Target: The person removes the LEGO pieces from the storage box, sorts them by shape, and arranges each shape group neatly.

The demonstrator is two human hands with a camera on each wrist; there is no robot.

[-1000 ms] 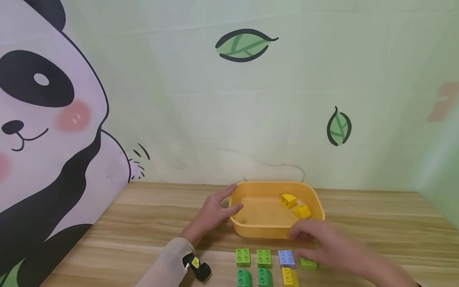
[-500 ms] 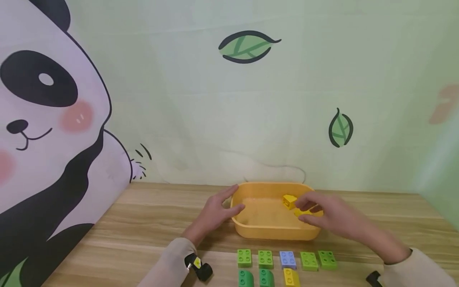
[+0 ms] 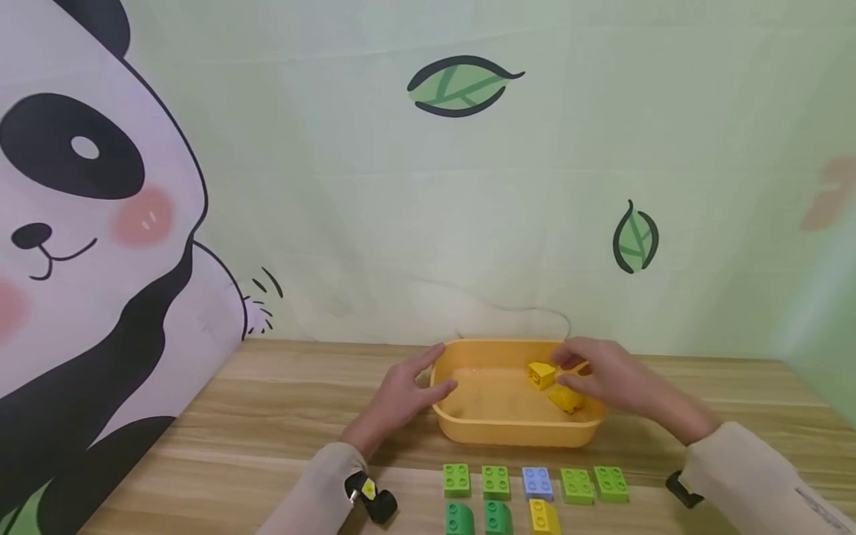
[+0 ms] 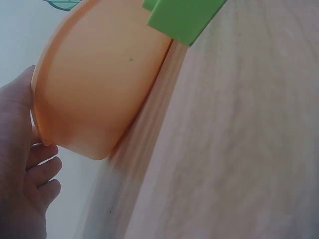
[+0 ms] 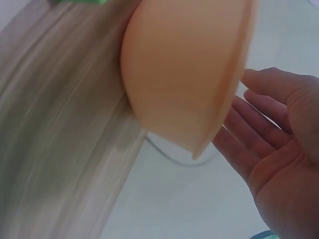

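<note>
My left hand (image 3: 401, 390) grips the left end of a yellow-orange plastic tub (image 3: 515, 434), thumb over the rim and other fingers outside. Two yellow toy bricks lie in the tub's right half: a sloped one (image 3: 541, 375) at the back and another (image 3: 567, 399) in front of it. Over the right rim reaches my right hand (image 3: 605, 375), its thumb and fingers apart and close above the bricks. In the right wrist view the right hand's fingers (image 5: 259, 127) are loosely stretched, partly hidden behind the tub wall.
In front of the tub, a row holds several light green bricks (image 3: 456, 480) and a blue one (image 3: 537, 483). Nearer stand two dark green curved bricks (image 3: 458, 519) and a yellow brick (image 3: 544, 516). A panda-print backdrop (image 3: 374, 223) rises behind the wooden table (image 3: 321, 394).
My right hand has moved from the brick row up over the tub's right end. The light green brick at the row's right end is now uncovered. The left hand stays put.
</note>
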